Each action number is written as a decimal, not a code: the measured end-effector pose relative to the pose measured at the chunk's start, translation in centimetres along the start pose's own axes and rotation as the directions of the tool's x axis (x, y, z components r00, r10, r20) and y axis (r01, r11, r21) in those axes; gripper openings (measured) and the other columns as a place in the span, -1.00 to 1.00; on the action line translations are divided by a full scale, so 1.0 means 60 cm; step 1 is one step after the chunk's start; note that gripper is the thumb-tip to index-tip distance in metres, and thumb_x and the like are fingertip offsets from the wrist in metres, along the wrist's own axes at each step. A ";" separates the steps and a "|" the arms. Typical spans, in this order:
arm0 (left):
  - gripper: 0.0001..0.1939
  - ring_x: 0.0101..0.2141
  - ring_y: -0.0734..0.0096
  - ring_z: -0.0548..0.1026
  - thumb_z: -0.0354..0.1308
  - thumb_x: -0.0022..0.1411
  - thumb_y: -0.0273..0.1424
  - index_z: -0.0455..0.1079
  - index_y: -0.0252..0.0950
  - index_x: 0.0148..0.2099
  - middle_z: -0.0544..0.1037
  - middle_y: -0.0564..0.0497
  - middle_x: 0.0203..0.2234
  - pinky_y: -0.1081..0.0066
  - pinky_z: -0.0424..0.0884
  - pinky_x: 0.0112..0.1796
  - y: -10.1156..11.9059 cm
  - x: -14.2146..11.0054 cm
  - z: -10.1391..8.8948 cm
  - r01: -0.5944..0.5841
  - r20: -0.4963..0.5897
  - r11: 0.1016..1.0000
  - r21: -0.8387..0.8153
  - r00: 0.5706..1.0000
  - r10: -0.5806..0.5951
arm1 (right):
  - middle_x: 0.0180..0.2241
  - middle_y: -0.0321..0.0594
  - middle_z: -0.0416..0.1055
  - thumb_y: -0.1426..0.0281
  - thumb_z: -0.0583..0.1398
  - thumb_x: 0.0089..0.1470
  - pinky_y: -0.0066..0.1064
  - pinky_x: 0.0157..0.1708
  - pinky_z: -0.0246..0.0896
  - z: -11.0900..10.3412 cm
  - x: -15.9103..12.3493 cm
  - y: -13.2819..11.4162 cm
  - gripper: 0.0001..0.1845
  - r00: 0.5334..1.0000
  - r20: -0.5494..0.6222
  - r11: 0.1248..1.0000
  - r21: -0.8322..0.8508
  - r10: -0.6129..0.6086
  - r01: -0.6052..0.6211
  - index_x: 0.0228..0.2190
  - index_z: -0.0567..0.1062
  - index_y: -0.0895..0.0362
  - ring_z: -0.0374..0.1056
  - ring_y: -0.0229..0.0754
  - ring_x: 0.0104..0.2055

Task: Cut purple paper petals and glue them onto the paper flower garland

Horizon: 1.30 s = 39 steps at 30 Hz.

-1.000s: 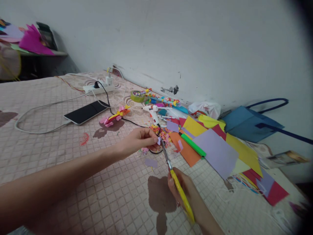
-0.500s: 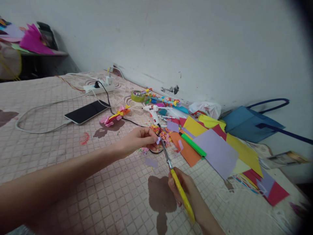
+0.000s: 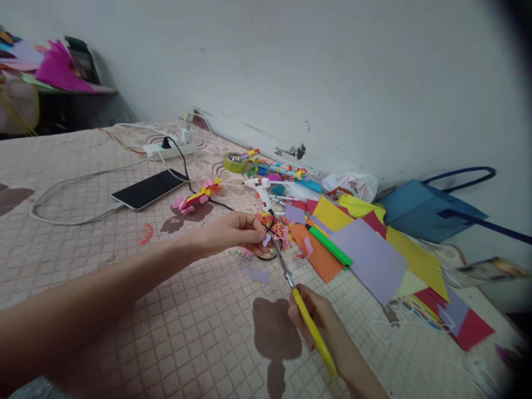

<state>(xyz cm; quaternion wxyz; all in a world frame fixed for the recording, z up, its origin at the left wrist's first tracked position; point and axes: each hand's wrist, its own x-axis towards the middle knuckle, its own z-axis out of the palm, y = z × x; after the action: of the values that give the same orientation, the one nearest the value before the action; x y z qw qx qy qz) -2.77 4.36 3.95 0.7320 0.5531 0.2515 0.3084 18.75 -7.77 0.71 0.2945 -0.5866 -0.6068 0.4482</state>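
My left hand [image 3: 241, 233] pinches a small piece of light purple paper [image 3: 266, 240] between thumb and fingers. In my right hand [image 3: 318, 316] is a pair of scissors with yellow handles [image 3: 313, 327]. The metal blades [image 3: 280, 256] point up and left, their tips right beside the purple paper; whether they touch it I cannot tell. Under and behind my left hand lies a heap of tiny colourful paper scraps [image 3: 278, 230]. A flat purple paper offcut [image 3: 259, 275] rests on the cloth below.
Behind the scraps lies a white glue gun [image 3: 261, 191] with a black cord. A phone [image 3: 149, 189], a power strip [image 3: 170, 148] and a pink-yellow paper flower [image 3: 197, 197] are to the left. Coloured paper sheets [image 3: 369, 257], a green cutter [image 3: 330, 245] and a blue bag [image 3: 432, 210] lie right.
My left hand and the purple paper have shifted slightly left and down in view. The scissors are tilted a little differently, their tips still close to the paper.
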 end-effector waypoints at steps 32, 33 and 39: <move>-0.87 -0.42 0.51 0.52 0.27 -0.01 -0.42 0.39 -0.36 -0.46 0.56 0.01 -0.50 0.54 0.44 -0.38 0.004 0.001 -0.019 0.128 0.156 0.991 0.041 0.979 -0.133 | -0.61 -0.36 0.15 0.12 0.09 0.06 -0.52 -0.64 -0.01 -0.010 -0.005 -0.002 -0.67 0.992 0.098 0.982 -0.163 -0.078 0.093 -0.51 0.26 0.13 0.05 -0.36 -0.61; -0.88 -0.43 0.51 0.52 0.27 -0.02 -0.42 0.40 -0.36 -0.46 0.57 0.01 -0.50 0.53 0.44 -0.38 0.004 0.001 -0.019 0.129 0.151 0.991 0.043 0.979 -0.134 | -0.60 -0.36 0.14 0.13 0.10 0.06 -0.52 -0.64 -0.02 -0.010 -0.005 -0.001 -0.68 0.992 0.106 0.981 -0.169 -0.075 0.092 -0.52 0.25 0.13 0.05 -0.36 -0.61; -0.88 -0.44 0.48 0.53 0.27 -0.02 -0.41 0.41 -0.35 -0.45 0.57 -0.01 -0.48 0.50 0.45 -0.38 0.003 0.001 -0.021 0.125 0.154 0.991 0.054 0.979 -0.132 | -0.64 -0.41 0.06 0.15 0.09 0.07 -0.53 -0.70 -0.14 -0.012 -0.002 0.002 -0.66 0.988 0.147 0.984 -0.168 -0.038 0.063 -0.56 0.19 0.11 -0.05 -0.40 -0.66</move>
<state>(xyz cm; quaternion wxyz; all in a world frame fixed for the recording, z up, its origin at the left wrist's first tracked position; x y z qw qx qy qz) -3.61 5.26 3.78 0.7556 0.5740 0.2350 0.2104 19.45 -7.73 0.93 0.2094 -0.5606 -0.6777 0.4274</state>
